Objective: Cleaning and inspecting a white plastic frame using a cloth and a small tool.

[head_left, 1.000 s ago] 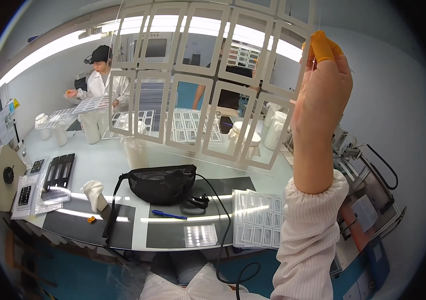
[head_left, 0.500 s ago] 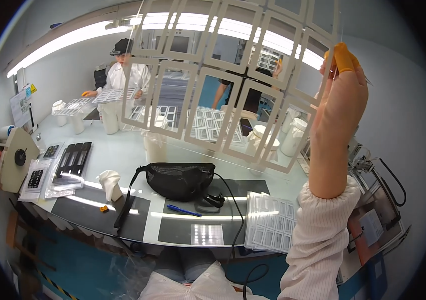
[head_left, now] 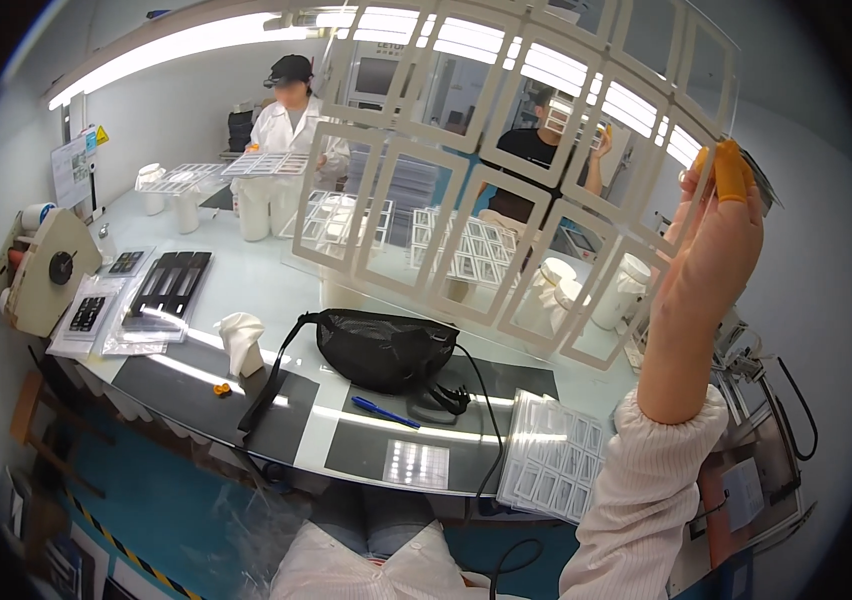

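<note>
While pinching the framed clear sheet by its right edge with the right hand, held it raised above the worktop — not yet set down. Saw similar sheets overlapping at the near edge, done or waiting — could not tell. Saw no left hand.

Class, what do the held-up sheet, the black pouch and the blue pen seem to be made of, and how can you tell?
Sheet: clear plastic, or perhaps glass, with dull pale frames; the room shows through it.
Pouch: black fabric, likely synthetic; soft creases, slight sheen.
Pen: perhaps smooth plastic, judging by its even blue colour.
</note>
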Available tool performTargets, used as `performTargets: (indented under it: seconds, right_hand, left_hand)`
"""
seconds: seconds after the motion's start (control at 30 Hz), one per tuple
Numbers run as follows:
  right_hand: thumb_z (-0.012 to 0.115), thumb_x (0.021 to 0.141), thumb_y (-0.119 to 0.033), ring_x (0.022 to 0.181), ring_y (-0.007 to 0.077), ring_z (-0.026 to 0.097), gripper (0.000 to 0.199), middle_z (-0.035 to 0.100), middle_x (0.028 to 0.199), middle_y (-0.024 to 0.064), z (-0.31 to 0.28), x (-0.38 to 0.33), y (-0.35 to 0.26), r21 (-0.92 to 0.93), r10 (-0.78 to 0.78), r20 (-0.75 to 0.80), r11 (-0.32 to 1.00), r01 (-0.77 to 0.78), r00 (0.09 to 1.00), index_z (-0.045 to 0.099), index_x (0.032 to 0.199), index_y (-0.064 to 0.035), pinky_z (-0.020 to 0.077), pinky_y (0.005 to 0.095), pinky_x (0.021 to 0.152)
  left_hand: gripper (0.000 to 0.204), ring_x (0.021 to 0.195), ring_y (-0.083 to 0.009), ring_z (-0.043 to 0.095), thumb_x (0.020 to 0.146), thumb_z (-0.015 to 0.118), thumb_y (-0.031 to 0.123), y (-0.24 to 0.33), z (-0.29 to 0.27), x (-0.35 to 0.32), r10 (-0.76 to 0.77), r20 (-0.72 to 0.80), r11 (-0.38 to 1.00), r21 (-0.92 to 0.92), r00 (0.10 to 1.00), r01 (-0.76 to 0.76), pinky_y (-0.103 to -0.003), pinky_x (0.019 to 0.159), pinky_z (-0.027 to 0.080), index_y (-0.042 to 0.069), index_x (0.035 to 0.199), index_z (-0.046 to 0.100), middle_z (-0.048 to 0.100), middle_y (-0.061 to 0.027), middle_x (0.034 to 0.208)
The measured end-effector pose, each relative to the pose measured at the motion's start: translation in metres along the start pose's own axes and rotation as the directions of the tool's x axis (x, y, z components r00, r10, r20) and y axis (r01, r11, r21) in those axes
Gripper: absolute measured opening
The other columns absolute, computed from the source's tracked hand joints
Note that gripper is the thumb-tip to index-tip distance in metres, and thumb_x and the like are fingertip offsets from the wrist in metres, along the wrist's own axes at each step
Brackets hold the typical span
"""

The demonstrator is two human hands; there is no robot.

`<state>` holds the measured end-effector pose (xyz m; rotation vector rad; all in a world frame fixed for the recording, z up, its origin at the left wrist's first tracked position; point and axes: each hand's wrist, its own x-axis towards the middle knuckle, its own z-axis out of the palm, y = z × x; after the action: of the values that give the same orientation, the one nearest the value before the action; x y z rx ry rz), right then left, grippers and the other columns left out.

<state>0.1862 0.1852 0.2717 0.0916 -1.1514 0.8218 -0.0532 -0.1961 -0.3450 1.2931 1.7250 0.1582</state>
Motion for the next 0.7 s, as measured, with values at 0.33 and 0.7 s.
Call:
performTargets:
  seconds: [0.33, 0.7]
  right_hand:
    - [0.043, 0.082, -0.007, 0.083, 0.0122, 0.053, 0.022, 0.052, 0.084, 0.0079, 0.003, -0.017, 0.021, -0.238, 0.013, -0.016, 0.971, -0.017, 1.000, 0.052, 0.100, 0.0038, 0.0375, 0.0250, 0.087]
    - [0.038, 0.080, -0.001, 0.094, 0.0131, 0.050, 0.028, 0.053, 0.096, 0.0076, 0.009, -0.043, 0.041, -0.249, -0.015, 0.121, 0.968, 0.045, 0.993, 0.052, 0.103, 0.0024, 0.0347, 0.0263, 0.090]
  left_hand:
    - [0.017, 0.071, -0.0311, 0.058, 0.066, 0.059, 0.023, 0.115, -0.076, -0.071, -0.177, -0.414, 0.956, 0.145, 0.893, 0.257, -0.039, 0.064, 0.046, 0.009, 0.075, 0.061, 0.060, -0.0150, 0.075]
    - [0.019, 0.086, -0.0261, 0.049, 0.073, 0.057, 0.015, 0.161, -0.352, -0.032, 0.246, -0.968, 0.936, 0.251, 0.052, 0.249, -0.033, 0.075, 0.040, 0.007, 0.091, 0.059, 0.054, -0.0092, 0.088]
